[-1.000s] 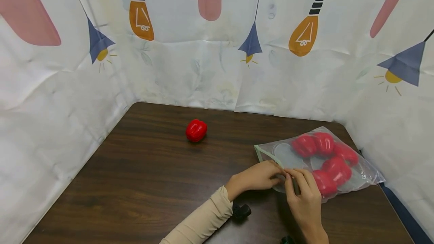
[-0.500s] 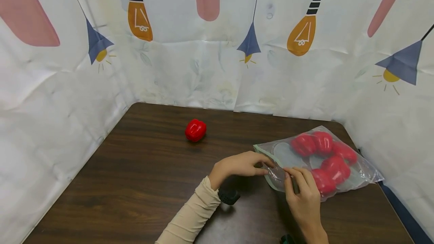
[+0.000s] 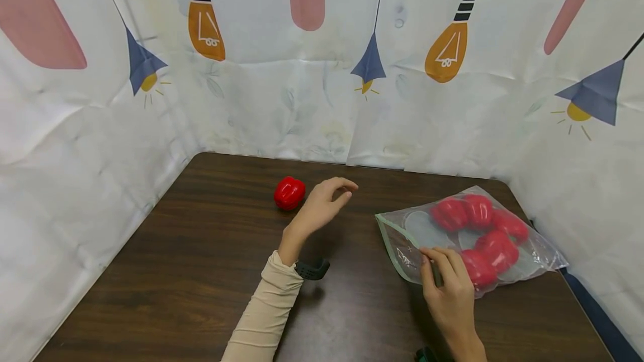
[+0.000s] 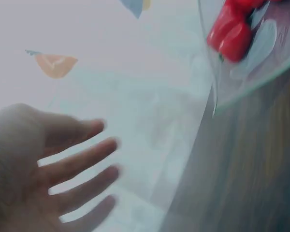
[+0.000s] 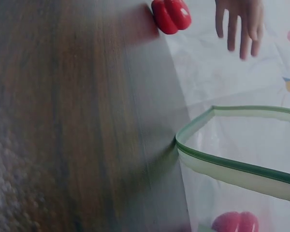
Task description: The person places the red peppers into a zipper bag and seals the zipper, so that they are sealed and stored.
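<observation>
A clear zip bag [image 3: 418, 227] with several red bell peppers [image 3: 497, 251] inside lies on the right of the table. My right hand [image 3: 449, 295] pinches its near edge between thumb and fingers. In the right wrist view the green zip strip [image 5: 237, 164] stands apart from the opposite strip, so the mouth gapes. One loose red bell pepper [image 3: 289, 193] sits near the table's far edge. Just right of it, my left hand [image 3: 322, 201] hovers with nothing in it. Its fingers [image 4: 84, 159] are spread and relaxed in the left wrist view.
The dark wooden table [image 3: 191, 272] has white printed cloth [image 3: 302, 110] hanging behind it and at both sides. A black wrist device [image 3: 313, 269] is on the left wrist. Another dark device [image 3: 425, 354] shows by the right wrist.
My left hand has let go of the bag's mouth and moved left and away from me, up beside the loose pepper. The right hand keeps its pinch on the bag.
</observation>
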`<state>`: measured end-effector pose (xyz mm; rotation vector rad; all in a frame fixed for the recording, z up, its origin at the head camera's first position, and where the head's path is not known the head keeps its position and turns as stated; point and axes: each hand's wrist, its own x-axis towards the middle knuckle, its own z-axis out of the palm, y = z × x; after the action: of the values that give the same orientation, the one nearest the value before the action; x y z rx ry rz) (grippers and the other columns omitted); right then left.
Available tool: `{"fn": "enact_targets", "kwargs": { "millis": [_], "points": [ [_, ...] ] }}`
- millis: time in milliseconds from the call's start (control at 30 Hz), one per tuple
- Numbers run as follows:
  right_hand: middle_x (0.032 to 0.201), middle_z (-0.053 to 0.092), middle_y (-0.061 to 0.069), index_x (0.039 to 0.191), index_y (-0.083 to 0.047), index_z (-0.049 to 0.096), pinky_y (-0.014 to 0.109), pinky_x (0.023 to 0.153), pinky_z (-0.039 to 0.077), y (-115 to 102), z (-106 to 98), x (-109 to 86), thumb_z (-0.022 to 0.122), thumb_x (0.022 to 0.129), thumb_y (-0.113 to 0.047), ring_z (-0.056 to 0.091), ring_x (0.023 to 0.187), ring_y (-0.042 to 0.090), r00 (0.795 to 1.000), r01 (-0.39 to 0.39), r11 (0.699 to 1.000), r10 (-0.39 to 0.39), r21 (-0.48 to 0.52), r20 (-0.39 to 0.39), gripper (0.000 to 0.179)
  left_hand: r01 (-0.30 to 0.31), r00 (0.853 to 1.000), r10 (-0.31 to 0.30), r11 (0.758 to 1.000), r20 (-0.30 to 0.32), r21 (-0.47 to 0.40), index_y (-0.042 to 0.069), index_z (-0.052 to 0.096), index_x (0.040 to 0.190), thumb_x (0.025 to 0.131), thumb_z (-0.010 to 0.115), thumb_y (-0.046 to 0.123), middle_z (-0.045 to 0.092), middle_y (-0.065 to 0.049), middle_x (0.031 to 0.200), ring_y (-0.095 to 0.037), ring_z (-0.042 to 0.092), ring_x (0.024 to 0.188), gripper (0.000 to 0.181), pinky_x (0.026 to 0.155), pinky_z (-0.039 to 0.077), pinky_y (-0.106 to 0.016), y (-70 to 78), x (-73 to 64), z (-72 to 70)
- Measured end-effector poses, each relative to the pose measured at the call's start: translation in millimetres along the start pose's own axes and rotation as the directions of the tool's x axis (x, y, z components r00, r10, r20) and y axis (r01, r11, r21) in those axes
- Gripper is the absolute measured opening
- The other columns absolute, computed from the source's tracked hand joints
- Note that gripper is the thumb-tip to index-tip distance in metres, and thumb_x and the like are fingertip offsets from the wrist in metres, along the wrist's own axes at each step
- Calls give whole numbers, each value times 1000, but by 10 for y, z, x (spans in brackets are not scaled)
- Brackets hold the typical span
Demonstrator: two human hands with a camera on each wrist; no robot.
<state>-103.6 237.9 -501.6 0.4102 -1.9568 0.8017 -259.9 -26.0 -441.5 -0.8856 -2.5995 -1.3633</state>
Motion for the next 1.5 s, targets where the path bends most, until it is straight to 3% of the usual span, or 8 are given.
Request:
{"fn": "enact_targets", "kwargs": {
  "millis": [67,167,300,600,733,900,1167,1500],
  "points": [
    [94,68,17,101,5,76,6,92,41,0,-1,7,70,80,9,59,87,23,1000,4,1000,-4,-3,0,22,8,993,1,997,-120,75,12,71,127,103,64,13,70,-6,133,-29,57,130,25,114,44,-50,-51,-2,-66],
    [93,68,17,100,5,76,6,92,41,-4,3,15,70,80,9,59,86,24,1000,11,1000,-12,-4,-8,22,35,968,8,986,-251,165,11,70,129,101,67,10,66,-10,139,-35,48,138,28,118,39,-54,-143,-22,-170],
    [92,68,17,100,5,76,8,90,41,-9,6,21,69,80,8,59,85,25,1000,22,1000,-22,-9,-14,21,95,953,-31,975,-301,201,13,66,137,101,68,14,59,-11,148,-38,41,145,35,117,36,-60,-285,-83,-307],
    [92,68,17,99,5,76,7,89,41,-12,10,22,70,79,9,59,84,25,1000,18,1000,-19,-8,-14,21,184,966,-155,974,-207,131,17,61,145,105,62,19,42,-16,164,-50,28,153,40,118,24,-75,-669,-246,-532],
    [92,68,17,99,5,76,7,89,41,-12,10,20,71,79,9,59,84,25,1000,18,1000,-19,-12,-14,21,206,972,-191,973,-134,104,14,61,144,104,62,13,36,-20,166,-55,26,152,40,118,29,-74,-787,-305,-598],
    [92,68,17,99,4,76,7,91,41,-9,8,17,71,79,9,60,85,26,1000,15,1000,-16,-19,-11,21,241,968,-232,964,-92,109,7,62,141,100,64,4,37,-20,166,-52,26,153,41,114,40,-70,-854,-347,-631],
    [93,68,17,99,4,77,7,93,41,0,6,8,71,80,7,60,85,26,1000,16,1000,-16,-21,-11,20,237,968,-227,967,-104,91,6,64,139,99,63,-1,39,-21,164,-50,25,153,41,114,38,-71,-928,-356,-618],
    [93,68,17,99,4,77,6,92,41,-2,5,13,71,81,7,60,85,25,1000,18,1000,-18,-23,-13,19,251,967,-248,966,-54,68,7,60,143,95,63,-7,34,-18,168,-50,23,153,50,112,42,-70,-960,-373,-661]
  ]
}}
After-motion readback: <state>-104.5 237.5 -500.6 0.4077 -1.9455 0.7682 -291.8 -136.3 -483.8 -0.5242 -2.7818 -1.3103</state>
